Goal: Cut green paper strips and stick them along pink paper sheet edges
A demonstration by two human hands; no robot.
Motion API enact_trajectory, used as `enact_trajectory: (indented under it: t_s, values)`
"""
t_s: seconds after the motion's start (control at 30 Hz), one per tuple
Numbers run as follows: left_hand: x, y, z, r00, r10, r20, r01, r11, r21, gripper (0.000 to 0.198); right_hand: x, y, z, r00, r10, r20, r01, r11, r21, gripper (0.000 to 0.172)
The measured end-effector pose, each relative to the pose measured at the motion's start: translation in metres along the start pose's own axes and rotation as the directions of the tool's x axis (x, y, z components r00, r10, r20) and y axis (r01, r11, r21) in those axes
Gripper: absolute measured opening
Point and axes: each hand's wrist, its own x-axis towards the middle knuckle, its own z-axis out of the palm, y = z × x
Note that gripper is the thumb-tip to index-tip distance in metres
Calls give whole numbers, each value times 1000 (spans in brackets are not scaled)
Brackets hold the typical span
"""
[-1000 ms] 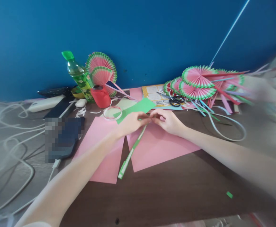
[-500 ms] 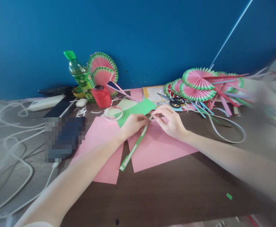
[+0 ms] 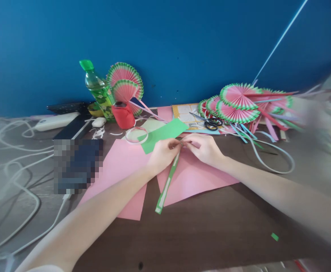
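Observation:
Both hands meet at the far end of a narrow green paper strip (image 3: 168,181) that has pale tape-like patches along its face. My left hand (image 3: 165,154) pinches the strip's end between thumb and fingers. Fingertips of my right hand (image 3: 201,147) are pressed together at that same end, touching the left ones. The strip's near end points down toward me. Under the hands lie pink paper sheets (image 3: 202,177) and a green sheet (image 3: 165,134). Just left of the green sheet is a tape roll (image 3: 136,135). The pinched tip itself is mostly hidden by fingers.
Pleated pink-and-green paper fans (image 3: 239,102) pile at the back right, with scissors (image 3: 210,124) beside them. A green bottle (image 3: 95,88) and a red object (image 3: 123,115) stand back left. White cables (image 3: 37,200) and a blurred-out dark device (image 3: 80,164) occupy the left. A green scrap (image 3: 274,237) lies front right.
My right hand has moved in against the left, closing the small gap between them. The strip has swung steeper, its near end shifting right and toward me.

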Motion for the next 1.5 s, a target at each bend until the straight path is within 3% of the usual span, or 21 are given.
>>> enact_trajectory:
  t_s: [0.27, 0.73, 1.2, 1.5]
  values:
    - [-3, 2, 1, 996, 78, -53, -65, 975, 212, 18, 0, 1, 0, 998, -59, -1, 59, 998, -28, 15]
    - [-4, 3, 0, 996, 86, -30, -76, 966, 245, 17, 0, -5, -2, 999, -12, 30, 11, 1000, 26, 17]
    - [-2, 2, 1, 998, 59, -27, -53, 984, 172, 17, 0, -5, -3, 998, 52, 46, -57, 994, 99, 14]
    - [-2, 3, 2, 997, 76, -26, -72, 988, 136, 17, 4, -6, -6, 963, 241, 120, -265, 930, 254, 13]
